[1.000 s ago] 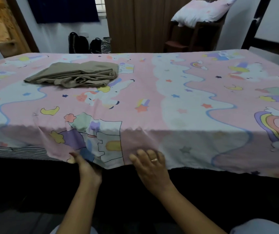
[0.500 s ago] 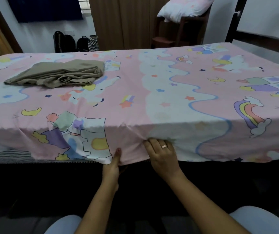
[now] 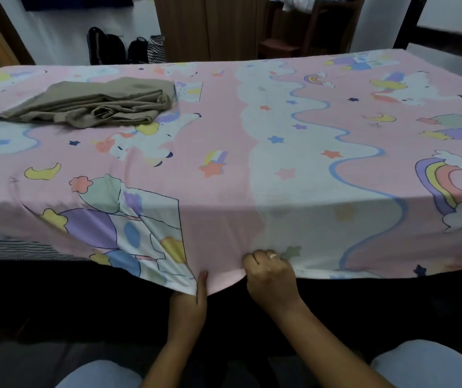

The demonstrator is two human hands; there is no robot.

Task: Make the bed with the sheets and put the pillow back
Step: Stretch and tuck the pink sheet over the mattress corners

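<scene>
Gripping the hanging hem of the sheet (image 3: 224, 175), the left hand (image 3: 188, 301) pinched a fold under its thumb at the bed's near edge; its fingers lay behind the fabric and could not be seen; the right hand (image 3: 270, 275), just beside it, had its fingers curled over the hem, a ring on one of them; the sheet lay flat across the top and hung down the near side, with creases running to the left hand; at the left the hem stopped short and a striped mattress (image 3: 14, 249) edge showed below it; a folded cloth (image 3: 90, 103) lay on the sheet towards the far left, well apart from both hands; bare sheet stretched away to the right; beneath the hem all was dark and hard to make out; the pillow (image 3: 302, 2) sat on a chair (image 3: 277, 49) beyond the far edge, mostly cut off by the top of the view; bags (image 3: 106, 46) stood by the far wall.
</scene>
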